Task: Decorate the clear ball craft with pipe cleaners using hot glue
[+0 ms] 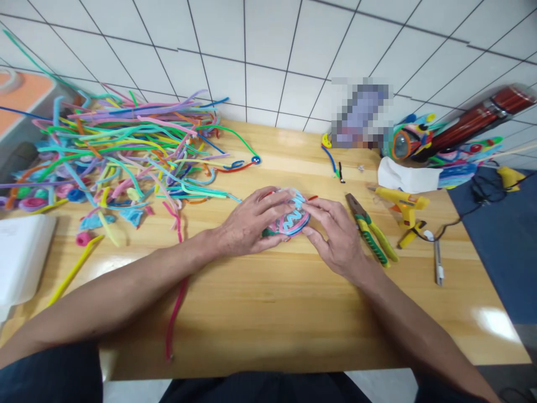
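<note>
Head view: round, multicoloured fuzzy-stem piece with light-blue zigzag (pixel 291 221) between hands, long axis unclear. Left hand (pixel 245 224) nearer, gripping, lapped over its top; right hand (pixel 338 235) pinching facing rim.

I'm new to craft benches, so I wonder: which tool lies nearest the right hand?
The pliers with green-and-yellow handles, just beside the right hand; the yellow glue gun and slim pen-like tool lie farther right.
</note>
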{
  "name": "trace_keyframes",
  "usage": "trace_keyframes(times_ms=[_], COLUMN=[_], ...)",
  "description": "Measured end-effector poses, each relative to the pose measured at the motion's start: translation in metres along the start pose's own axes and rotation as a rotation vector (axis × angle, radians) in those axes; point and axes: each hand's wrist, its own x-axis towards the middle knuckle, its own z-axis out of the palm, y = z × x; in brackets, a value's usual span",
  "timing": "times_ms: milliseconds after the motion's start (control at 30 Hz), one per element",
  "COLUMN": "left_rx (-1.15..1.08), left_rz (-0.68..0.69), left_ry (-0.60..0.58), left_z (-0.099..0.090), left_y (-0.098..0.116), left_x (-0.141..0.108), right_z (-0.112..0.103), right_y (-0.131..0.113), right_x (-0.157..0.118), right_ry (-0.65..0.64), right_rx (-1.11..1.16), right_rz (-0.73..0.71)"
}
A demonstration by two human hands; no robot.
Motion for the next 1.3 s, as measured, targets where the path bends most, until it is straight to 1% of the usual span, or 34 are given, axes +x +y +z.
trace_keyframes(times_ms=[133, 300, 500, 667, 933, 1033, 1167, 1300], left_rx=[0.016, 0.015, 0.009, -0.034, -0.007, -0.007, -0.025, -0.013], left_rz=[-0.025, 0.032, 0.009, 0.003, 0.0, 0.003, -0.018, -0.01], left_ry=[0.002, -0.004, -0.019, -0.009, -0.028, -0.024, -0.048, -0.037], left_z=[-0.0009, -0.001, -0.0002, -0.0008, -0.0042, -0.0043, -0.0038, -0.0027], left_y=[0.0011, -0.0004, -0.0011, -0.0005, 0.001, 0.001, 0.0001, -0.0006], left_x=[-0.0016, 0.0017, 0.0028, 0.0031, 0.0067, 0.0063, 0.0044, 0.0036], right_z=[-0.0005, -0.0008, 0.0008, 0.0012, 0.0013, 0.0014, 0.0003, -0.0025], right_y=[-0.0005, -0.0009, -0.0008, 0.0001, 0.0009, 0.0004, -0.0011, -0.002], right_x=[-0.0004, -0.0005, -0.0005, -0.0017, -0.0029, -0.0023, -0.0009, -0.001], right_ry=[0.001, -0.002, 0.015, 0.001, -0.032, -0.015, 0.023, 0.045], right_rx=[0.005, 0.008, 0.02, 0.037, 0.033, 0.039, 0.045, -0.003], right_rz=[0.001, 0.007, 0.004, 0.02, 0.063, 0.048, 0.022, 0.007])
